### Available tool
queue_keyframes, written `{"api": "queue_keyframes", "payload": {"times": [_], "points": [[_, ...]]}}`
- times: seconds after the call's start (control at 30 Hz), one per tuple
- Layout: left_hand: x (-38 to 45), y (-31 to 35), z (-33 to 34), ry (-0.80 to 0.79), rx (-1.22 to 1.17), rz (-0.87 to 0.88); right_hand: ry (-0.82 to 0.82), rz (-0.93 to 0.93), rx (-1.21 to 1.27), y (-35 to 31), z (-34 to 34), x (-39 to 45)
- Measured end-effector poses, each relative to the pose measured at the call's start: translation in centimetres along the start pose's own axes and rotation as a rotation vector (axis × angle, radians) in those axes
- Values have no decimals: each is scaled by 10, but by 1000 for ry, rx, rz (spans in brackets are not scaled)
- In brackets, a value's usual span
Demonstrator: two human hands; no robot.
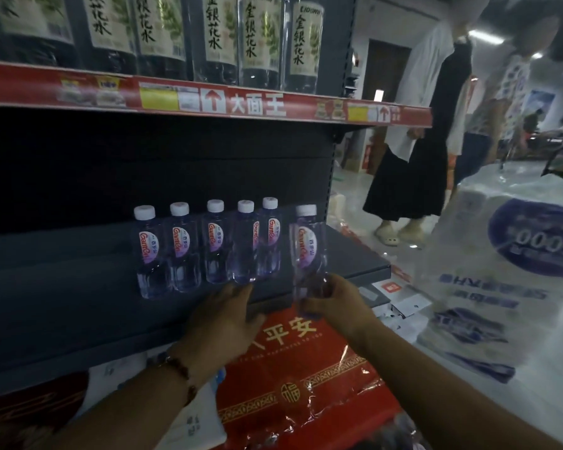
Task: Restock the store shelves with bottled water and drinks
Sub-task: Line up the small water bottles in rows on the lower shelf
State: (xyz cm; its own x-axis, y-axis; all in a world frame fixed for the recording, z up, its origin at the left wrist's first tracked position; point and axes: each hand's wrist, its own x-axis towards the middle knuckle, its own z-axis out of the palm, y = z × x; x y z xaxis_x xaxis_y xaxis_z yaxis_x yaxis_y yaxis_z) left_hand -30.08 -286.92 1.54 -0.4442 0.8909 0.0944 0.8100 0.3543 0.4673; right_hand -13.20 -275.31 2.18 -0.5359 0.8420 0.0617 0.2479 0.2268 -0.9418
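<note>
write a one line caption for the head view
Right hand sets a sixth bottle on the shelf.

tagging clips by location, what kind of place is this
Most likely a small shop or supermarket aisle: a metal shelf with small water bottles, a red price strip, and wrapped bulk packs on the floor.

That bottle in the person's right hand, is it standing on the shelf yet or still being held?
Still held. The right hand grips the bottle by its base, upright, and the base sits below the shelf edge, right of the row.

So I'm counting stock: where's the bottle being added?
Head view: the bottle is in the right hand, at the row's right end.
</note>
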Motion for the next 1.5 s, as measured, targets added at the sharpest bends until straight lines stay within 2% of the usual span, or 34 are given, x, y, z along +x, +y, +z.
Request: {"api": "queue_keyframes", "payload": {"times": [0.1,0.23,0.37,0.47,0.6,0.7,0.87,1.0,1.07,1.23,1.4,1.5], "points": [[12,-29,11,0,450,-28,34,-21,-16,1,-5,38],[25,-56,35,52,657,-42,71,-67,-99,14,-3,115],[34,-65,46,157,654,34,61,-27,-233,31,7,168],[33,-73,44,194,649,66,62,-1,-240,43,12,180],[24,-62,38,124,639,-1,114,-45,-279,52,20,182],[23,-57,38,129,625,-20,127,-37,-297,51,27,180],[23,-61,32,93,627,8,66,2,-447,43,24,177],[18,-64,28,82,543,37,104,7,-548,19,29,119],[10,-65,25,54,492,38,130,-63,-642,18,30,84],[-43,-57,35,-4,480,155,-112,-119,-983,37,31,-7],[-108,-46,63,-82,439,219,-283,-16,-1095,79,34,-81],[-139,-43,91,-181,426,225,-367,61,-1115,111,42,-120]]}}
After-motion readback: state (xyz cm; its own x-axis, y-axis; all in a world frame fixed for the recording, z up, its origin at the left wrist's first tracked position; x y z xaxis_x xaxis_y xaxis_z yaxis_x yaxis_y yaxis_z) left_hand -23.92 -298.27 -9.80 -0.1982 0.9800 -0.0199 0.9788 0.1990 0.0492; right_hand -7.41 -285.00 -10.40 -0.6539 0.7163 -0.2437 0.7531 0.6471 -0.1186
